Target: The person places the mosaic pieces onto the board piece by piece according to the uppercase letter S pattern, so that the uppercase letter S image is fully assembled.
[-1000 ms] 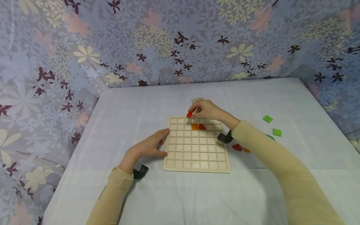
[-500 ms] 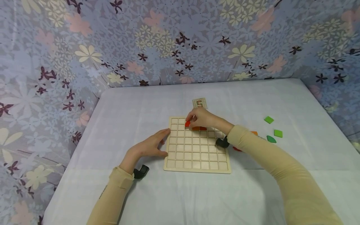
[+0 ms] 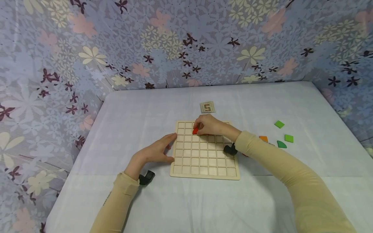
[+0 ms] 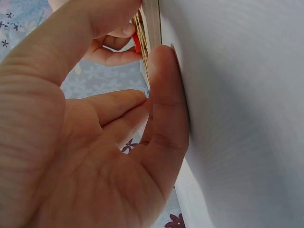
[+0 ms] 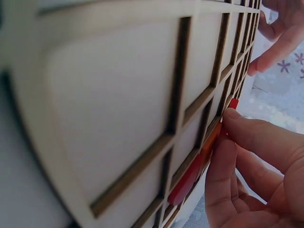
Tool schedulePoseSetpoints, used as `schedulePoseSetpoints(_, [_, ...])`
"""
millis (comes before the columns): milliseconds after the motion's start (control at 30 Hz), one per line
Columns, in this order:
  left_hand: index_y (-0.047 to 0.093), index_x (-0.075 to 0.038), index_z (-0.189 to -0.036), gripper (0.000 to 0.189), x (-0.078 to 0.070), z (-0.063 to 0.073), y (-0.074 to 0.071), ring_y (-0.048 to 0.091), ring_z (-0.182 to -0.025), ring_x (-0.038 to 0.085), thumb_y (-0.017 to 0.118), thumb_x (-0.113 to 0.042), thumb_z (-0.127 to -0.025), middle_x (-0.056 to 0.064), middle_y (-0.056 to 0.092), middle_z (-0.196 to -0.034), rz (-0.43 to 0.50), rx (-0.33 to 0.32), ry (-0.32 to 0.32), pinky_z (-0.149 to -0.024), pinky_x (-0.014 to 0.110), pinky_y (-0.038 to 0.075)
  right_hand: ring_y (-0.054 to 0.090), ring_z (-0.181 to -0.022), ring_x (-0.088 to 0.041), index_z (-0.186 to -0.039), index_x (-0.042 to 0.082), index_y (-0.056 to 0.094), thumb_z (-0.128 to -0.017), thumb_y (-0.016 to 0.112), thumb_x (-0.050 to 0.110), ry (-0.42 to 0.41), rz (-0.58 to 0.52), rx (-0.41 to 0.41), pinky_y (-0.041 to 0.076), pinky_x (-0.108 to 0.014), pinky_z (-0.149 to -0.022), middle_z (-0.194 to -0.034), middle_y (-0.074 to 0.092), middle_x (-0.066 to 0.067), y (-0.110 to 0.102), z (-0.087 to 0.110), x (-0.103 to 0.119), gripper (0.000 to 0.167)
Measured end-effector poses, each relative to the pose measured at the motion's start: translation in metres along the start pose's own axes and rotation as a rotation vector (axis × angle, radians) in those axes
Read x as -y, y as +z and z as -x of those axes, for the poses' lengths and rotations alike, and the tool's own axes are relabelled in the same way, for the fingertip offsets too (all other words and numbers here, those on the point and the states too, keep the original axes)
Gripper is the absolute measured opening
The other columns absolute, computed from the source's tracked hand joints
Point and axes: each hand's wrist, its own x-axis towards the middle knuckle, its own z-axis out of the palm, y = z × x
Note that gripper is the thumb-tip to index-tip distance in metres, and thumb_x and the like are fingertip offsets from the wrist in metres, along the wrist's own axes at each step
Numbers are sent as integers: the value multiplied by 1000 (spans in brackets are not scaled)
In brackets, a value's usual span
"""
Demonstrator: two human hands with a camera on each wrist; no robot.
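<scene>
A pale wooden grid board (image 3: 204,161) lies in front of me. My right hand (image 3: 210,124) pinches a small red rounded tile (image 3: 195,131) between thumb and fingertips, down at a cell in the second row from the far edge. The right wrist view shows an orange tile (image 5: 210,145) and another red rounded tile (image 5: 185,184) set in cells beside that hand; in the head view the hand mostly covers them. At the board's left edge, my left hand (image 3: 157,150) has its fingers spread and relaxed, thumb and index fingertips right at the rim.
Beyond the board lies a small card (image 3: 207,107) with an S-shaped pattern on a grid. To the right are two green square tiles (image 3: 289,138), a green rounded tile (image 3: 281,144) and an orange tile (image 3: 263,138). The right sleeve (image 3: 271,161) partly hides another red tile.
My right hand has brought the red tile from the board's far edge nearer to me, down to the second row. The card behind has come into full view. The left hand stays put.
</scene>
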Motion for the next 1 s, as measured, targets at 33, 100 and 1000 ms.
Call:
schedulePoseSetpoints(33, [20, 3, -148, 91, 0, 0, 0, 48, -95, 18, 76, -19, -80, 16, 26, -150, 1, 2, -1, -82, 33, 41, 58, -83, -20, -102, 1, 68, -80, 74, 6, -1, -2, -1, 48, -31, -75, -94, 58, -8, 0, 0, 0, 23])
schedulePoseSetpoints(100, [20, 3, -148, 91, 0, 0, 0, 48, -95, 18, 76, -19, -81, 15, 26, -150, 1, 4, -3, -82, 33, 41, 58, -83, -21, -102, 0, 68, -80, 74, 5, -4, -5, 0, 48, -31, -75, -94, 58, -9, 0, 0, 0, 23])
schedulePoseSetpoints(1000, [19, 3, -148, 91, -1, -1, 0, 48, -96, 17, 76, -19, -80, 15, 24, -151, -3, 4, -8, -82, 33, 41, 57, -82, -22, -97, 2, 67, -80, 75, 7, -10, 4, 0, 47, -32, -75, -90, 59, -8, 0, 2, 0, 20])
